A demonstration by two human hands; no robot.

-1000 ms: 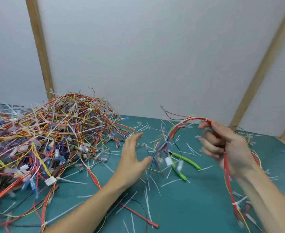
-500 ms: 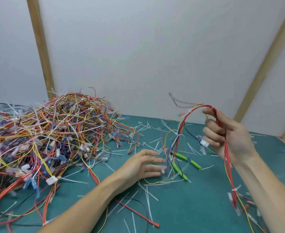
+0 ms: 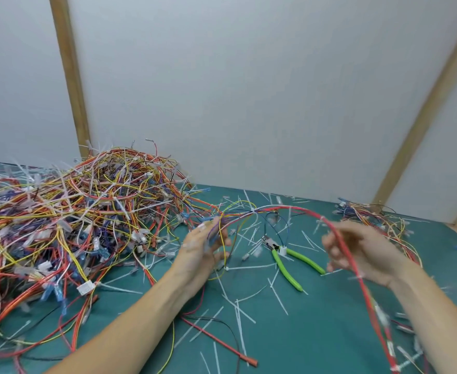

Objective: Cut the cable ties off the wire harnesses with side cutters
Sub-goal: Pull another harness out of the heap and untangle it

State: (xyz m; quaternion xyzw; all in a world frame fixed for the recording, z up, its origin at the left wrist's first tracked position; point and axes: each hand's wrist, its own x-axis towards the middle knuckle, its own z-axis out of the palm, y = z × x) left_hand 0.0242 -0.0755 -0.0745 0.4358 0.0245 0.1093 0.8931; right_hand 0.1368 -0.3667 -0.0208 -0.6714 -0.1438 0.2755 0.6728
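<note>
left hand (image 3: pixel 204 245) grips one end of a multicoloured wire harness (image 3: pixel 297 210) arching to the blurred right hand (image 3: pixel 362 249), its grip unclear; green-handled side cutters (image 3: pixel 289 261) lie on the teal mat (image 3: pixel 316 319) between

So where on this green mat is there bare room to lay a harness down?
Barest: the green mat near you, between the forearms, below the green-handled side cutters, though cut white ties litter it. The tangled wire pile crowds the left; a smaller wire bundle fills the far right.
</note>
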